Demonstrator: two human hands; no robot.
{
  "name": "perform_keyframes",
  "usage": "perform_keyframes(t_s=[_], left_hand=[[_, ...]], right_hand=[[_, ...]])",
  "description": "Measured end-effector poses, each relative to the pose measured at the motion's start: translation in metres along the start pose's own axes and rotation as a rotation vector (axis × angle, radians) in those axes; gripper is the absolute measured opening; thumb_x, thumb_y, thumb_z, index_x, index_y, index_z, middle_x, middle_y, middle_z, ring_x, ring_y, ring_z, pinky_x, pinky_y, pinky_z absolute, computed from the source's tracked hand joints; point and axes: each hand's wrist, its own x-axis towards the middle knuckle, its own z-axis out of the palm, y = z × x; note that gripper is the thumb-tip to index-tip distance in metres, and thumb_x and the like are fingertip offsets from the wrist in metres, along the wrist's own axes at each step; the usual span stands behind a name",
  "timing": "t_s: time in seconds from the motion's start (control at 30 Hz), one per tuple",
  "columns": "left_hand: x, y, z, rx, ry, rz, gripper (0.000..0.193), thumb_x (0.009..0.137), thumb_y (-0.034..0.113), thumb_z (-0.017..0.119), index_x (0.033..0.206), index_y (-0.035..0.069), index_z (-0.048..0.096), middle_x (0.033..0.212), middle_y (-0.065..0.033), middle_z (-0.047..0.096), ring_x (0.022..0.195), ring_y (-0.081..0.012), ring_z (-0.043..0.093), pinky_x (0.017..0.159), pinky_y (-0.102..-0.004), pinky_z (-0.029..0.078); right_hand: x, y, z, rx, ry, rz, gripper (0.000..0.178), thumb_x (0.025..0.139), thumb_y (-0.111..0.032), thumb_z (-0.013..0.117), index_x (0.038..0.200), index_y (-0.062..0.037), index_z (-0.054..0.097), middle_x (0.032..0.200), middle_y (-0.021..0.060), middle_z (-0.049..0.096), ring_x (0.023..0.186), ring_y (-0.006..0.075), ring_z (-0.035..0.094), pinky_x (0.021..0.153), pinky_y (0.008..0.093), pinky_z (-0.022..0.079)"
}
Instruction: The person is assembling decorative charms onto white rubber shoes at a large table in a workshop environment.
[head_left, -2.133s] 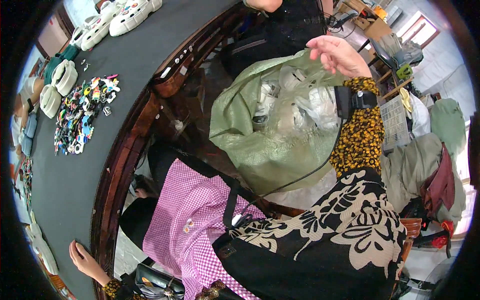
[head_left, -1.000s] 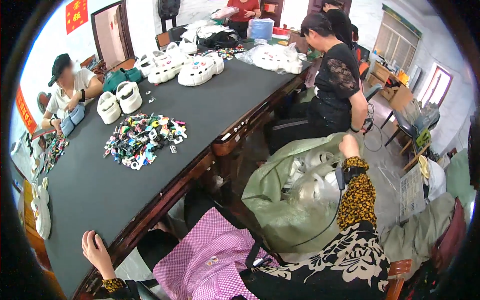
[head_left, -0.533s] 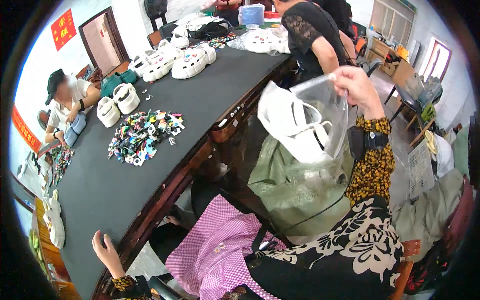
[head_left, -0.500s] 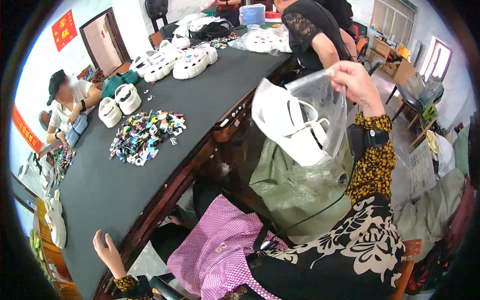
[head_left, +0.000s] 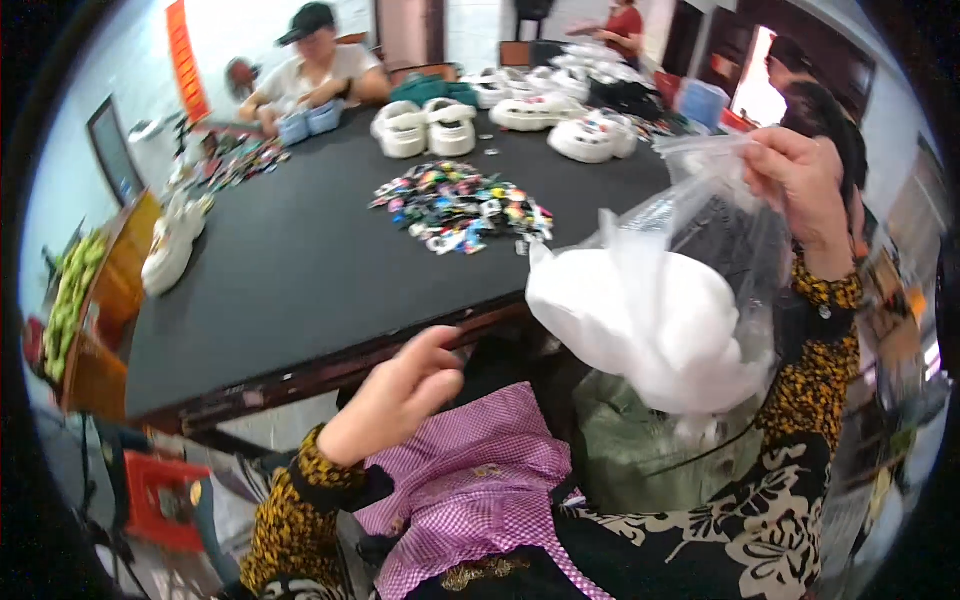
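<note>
Head view: clear bag (head_left: 690, 330) partly before dark table (head_left: 290, 290) (colourful pile (head_left: 465, 207) beyond).

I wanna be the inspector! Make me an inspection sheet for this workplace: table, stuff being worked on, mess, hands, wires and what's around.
Surface: dark table top, with shoes and small pieces on it.
Job's things: clear bag hanging in the air, white shoes inside, blurred; how many is unclear.
Clutter: heap of small colourful pieces on the table; pair of white clogs just beyond it.
Hands: right hand grips the bag's top edge; left hand holds nothing.
Cables: thin dark cord crossing the green sack.
Surroundings: person in a dark cap across the table; red stool at lower left.
</note>
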Motion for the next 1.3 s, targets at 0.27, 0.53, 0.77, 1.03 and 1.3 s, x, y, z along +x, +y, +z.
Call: perform_keyframes(t_s=[0.27, 0.53, 0.77, 1.03, 1.3], left_hand=[[-0.014, 0.025, 0.016, -0.563, -0.219, 0.163, 0.07, 0.098, 0.039, 0.039, 0.145, 0.004, 0.001, 0.122, -0.0192, 0.051, 0.098, -0.0227, 0.059, 0.082, -0.0331, 0.049], [0.016, 0.053, -0.032, -0.953, 0.279, 0.314, 0.066, 0.092, 0.048, 0.041, 0.138, 0.003, 0.027, 0.132, -0.0172, 0.046, 0.117, -0.0331, 0.05, 0.087, -0.0495, 0.05], [0.017, -0.033, -0.087, -0.919, 0.612, 0.281, 0.048, 0.085, 0.008, 0.052, 0.13, -0.003, 0.038, 0.125, -0.0162, 0.049, 0.114, -0.0335, 0.051, 0.09, -0.0522, 0.046], [-0.072, -0.043, -0.063, -0.52, 0.235, -0.385, 0.034, 0.091, 0.016, 0.053, 0.121, -0.002, 0.052, 0.104, -0.0104, 0.061, 0.086, -0.0174, 0.063, 0.077, -0.0302, 0.052], [-0.094, -0.039, -0.136, -0.188, 0.841, -0.117, 0.022, 0.09, 0.01, 0.05, 0.105, -0.002, 0.058, 0.092, -0.0109, 0.064, 0.075, -0.0156, 0.062, 0.07, -0.0273, 0.051]], right_hand=[[0.089, -0.078, 0.084, -0.213, -0.211, -0.327, 0.02, 0.088, -0.018, 0.058, 0.095, -0.0005, 0.063, 0.071, 0.0008, 0.058, 0.062, 0.0067, 0.052, 0.058, 0.0203, 0.042], [0.096, -0.156, 0.225, 0.051, -0.297, -0.655, 0.018, 0.086, -0.012, 0.058, 0.09, 0.0027, 0.067, 0.071, 0.0081, 0.064, 0.057, 0.0109, 0.053, 0.053, 0.0216, 0.044], [0.12, -0.127, 0.321, 0.025, -0.388, -1.079, 0.021, 0.081, -0.02, 0.063, 0.091, -0.0021, 0.068, 0.07, 0.0091, 0.064, 0.064, 0.0161, 0.06, 0.062, 0.0264, 0.047], [0.109, 0.009, 0.331, -0.108, -0.609, -0.834, 0.018, 0.081, -0.017, 0.061, 0.09, -0.0017, 0.064, 0.075, 0.0097, 0.065, 0.071, 0.0197, 0.063, 0.067, 0.0304, 0.048], [0.064, 0.05, 0.316, -0.333, -1.049, -0.636, 0.018, 0.083, -0.019, 0.059, 0.086, -0.0028, 0.064, 0.077, 0.0132, 0.064, 0.075, 0.0285, 0.062, 0.07, 0.0367, 0.049]])
